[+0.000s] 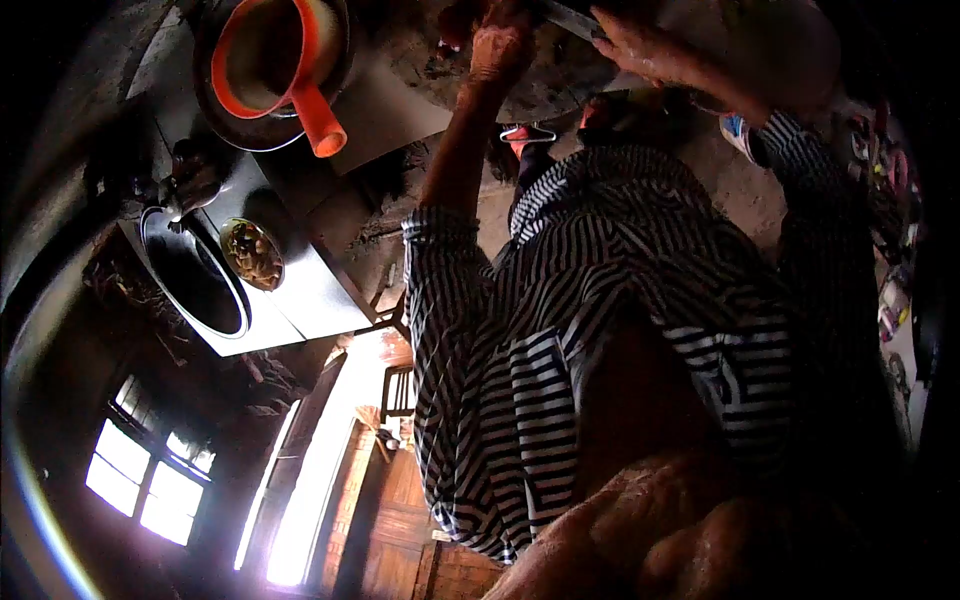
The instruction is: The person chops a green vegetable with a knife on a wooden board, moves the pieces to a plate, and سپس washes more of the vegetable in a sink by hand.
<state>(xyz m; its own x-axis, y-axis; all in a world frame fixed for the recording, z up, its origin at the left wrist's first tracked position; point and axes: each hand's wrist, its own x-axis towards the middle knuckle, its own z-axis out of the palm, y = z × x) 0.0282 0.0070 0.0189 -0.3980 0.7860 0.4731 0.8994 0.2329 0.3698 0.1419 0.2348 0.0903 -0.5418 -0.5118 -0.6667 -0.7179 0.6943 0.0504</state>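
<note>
My left hand (pixel 503 50) is closed at the top edge, over a round, stained chopping surface (pixel 560 85). Its fingers are partly cut off, so what they hold is hidden. Beside them shows a small dark reddish piece (pixel 450 42), too dim to name. To the right, my right hand (pixel 645 48) grips the near end of a knife (pixel 570 18), whose blade points toward the left hand. Both forearms reach forward from striped sleeves.
At upper left an orange plastic dipper (pixel 312 105) rests on a dark round vessel (pixel 215 110). A bowl of food (pixel 253 255) and a rimmed dark pan (pixel 242 325) are on the white countertop (pixel 325 300). Feet in sandals show below the chopping surface. Clutter lines the right.
</note>
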